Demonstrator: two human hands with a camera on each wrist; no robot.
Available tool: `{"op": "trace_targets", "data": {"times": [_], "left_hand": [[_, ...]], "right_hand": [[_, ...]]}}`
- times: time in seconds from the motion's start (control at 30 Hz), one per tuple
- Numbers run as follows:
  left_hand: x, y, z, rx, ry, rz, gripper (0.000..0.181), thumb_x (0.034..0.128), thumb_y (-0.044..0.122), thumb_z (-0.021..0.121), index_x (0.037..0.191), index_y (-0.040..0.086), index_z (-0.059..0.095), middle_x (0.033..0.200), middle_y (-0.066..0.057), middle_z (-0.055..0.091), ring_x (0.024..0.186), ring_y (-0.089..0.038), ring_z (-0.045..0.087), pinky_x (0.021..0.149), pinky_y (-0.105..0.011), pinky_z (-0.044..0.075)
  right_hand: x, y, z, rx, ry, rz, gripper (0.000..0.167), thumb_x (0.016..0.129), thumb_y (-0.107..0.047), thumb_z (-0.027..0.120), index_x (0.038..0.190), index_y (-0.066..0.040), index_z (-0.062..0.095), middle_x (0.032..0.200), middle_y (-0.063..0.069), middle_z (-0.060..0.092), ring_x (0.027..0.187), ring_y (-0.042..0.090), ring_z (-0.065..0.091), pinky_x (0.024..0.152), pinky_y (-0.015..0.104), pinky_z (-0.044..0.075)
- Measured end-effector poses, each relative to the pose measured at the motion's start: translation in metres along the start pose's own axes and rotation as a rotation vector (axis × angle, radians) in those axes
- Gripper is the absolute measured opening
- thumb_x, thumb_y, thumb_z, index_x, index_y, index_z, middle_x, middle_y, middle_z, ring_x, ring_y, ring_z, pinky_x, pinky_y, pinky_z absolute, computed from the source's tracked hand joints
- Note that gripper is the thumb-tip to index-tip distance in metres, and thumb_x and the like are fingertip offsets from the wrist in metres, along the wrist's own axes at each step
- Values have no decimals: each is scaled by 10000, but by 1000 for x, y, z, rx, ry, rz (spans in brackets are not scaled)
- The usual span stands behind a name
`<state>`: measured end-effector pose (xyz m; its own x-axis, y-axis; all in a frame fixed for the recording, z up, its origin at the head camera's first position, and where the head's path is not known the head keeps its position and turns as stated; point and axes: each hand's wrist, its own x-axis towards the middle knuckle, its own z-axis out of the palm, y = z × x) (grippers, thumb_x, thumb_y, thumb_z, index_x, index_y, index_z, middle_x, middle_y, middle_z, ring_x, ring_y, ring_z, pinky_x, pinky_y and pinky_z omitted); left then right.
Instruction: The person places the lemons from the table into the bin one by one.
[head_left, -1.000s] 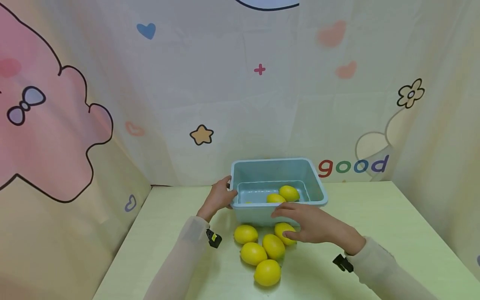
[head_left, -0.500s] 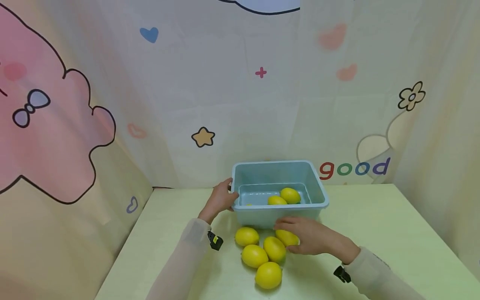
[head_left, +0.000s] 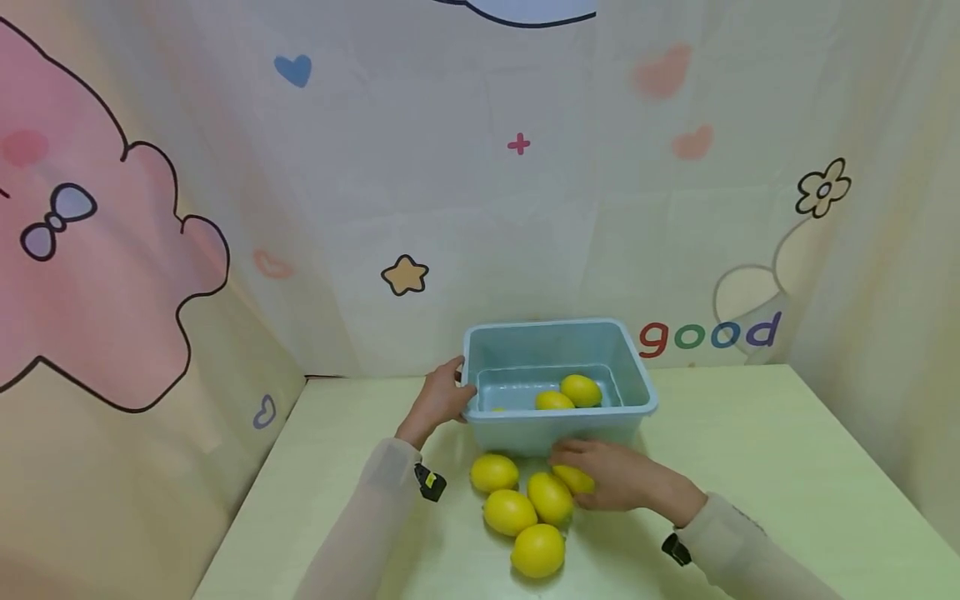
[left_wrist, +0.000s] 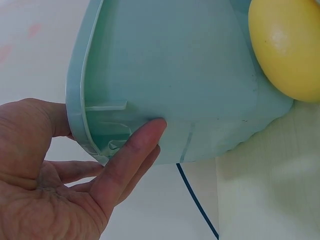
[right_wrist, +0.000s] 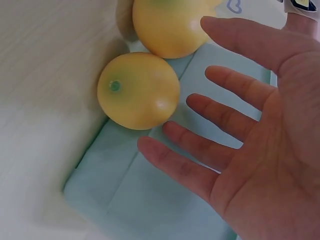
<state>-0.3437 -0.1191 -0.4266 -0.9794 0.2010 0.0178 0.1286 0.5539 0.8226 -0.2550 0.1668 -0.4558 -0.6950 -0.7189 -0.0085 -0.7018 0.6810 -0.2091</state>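
Observation:
A light blue plastic bin point(head_left: 517, 433) stands near the back of the table. My left hand point(head_left: 437, 402) grips its left edge, thumb over the rim; the left wrist view shows this hand point(left_wrist: 65, 195) with fingers against the bin's outer wall point(left_wrist: 170, 65). In front of the bin, my right hand point(head_left: 622, 477) reaches around a yellow lemon point(head_left: 573, 477) and partly covers it. In the right wrist view the hand point(right_wrist: 265, 130) has its fingers spread and slightly bent, fingertips beside a lemon point(right_wrist: 138, 91); whether they touch it I cannot tell.
Several other lemons lie close together before the bin, among them one at the left point(head_left: 494, 473) and one nearest me point(head_left: 538, 551). Inside the bin are two lemons point(head_left: 581, 391) and a sliver of yellow by the front wall. A printed curtain point(head_left: 525, 233) hangs behind the table.
My right hand has come down from in front of the bin's rim to the lemon nearest the bin's front right. The left hand keeps its grip on the bin.

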Motion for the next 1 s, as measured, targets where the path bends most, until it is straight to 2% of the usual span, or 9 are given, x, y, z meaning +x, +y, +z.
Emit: {"op": "trace_targets", "data": {"times": [0.13, 0.33, 0.53, 0.8, 1.0], "left_hand": [[-1, -4, 1, -1, -8, -12, 602, 936, 115, 553, 1503, 61, 359, 1257, -265, 572, 945, -393, 679, 609, -412, 622], [0, -6, 1, -7, 6, -6, 606, 929, 117, 558, 1502, 65, 365, 1246, -259, 578, 924, -387, 685, 594, -416, 620], [0, -6, 1, -6, 12, -15, 606, 930, 118, 559, 1502, 70, 367, 1253, -256, 574, 901, -360, 687, 552, -357, 613], [2, -2, -1, -39, -7, 2, 618, 942, 107, 553, 1521, 82, 337, 1304, -275, 545, 969, -396, 677, 570, -375, 618], [1, -2, -1, -30, -7, -4, 610, 945, 107, 551, 1518, 81, 343, 1294, -268, 551, 975, -398, 673, 576, -379, 619]], "right_hand": [[-1, 0, 6, -10, -12, -6, 503, 830, -246, 756, 1300, -137, 610, 1355, 78, 577, 1174, 302, 581, 1007, 501, 509], [0, -1, 10, -26, -3, -4, 505, 820, -239, 763, 1289, -122, 617, 1343, 84, 574, 1190, 308, 549, 1028, 499, 489], [-1, 0, 16, -26, -12, 27, 504, 799, -225, 774, 1267, -110, 628, 1332, 122, 558, 1156, 322, 566, 1020, 507, 496], [-1, 5, 28, 45, -60, 97, 533, 813, -228, 779, 1297, -108, 592, 1305, 109, 571, 1127, 300, 585, 1021, 499, 495], [-4, 6, 34, 87, -62, 133, 513, 810, -240, 793, 1270, -119, 601, 1231, 69, 592, 1062, 263, 589, 997, 490, 506]]}}
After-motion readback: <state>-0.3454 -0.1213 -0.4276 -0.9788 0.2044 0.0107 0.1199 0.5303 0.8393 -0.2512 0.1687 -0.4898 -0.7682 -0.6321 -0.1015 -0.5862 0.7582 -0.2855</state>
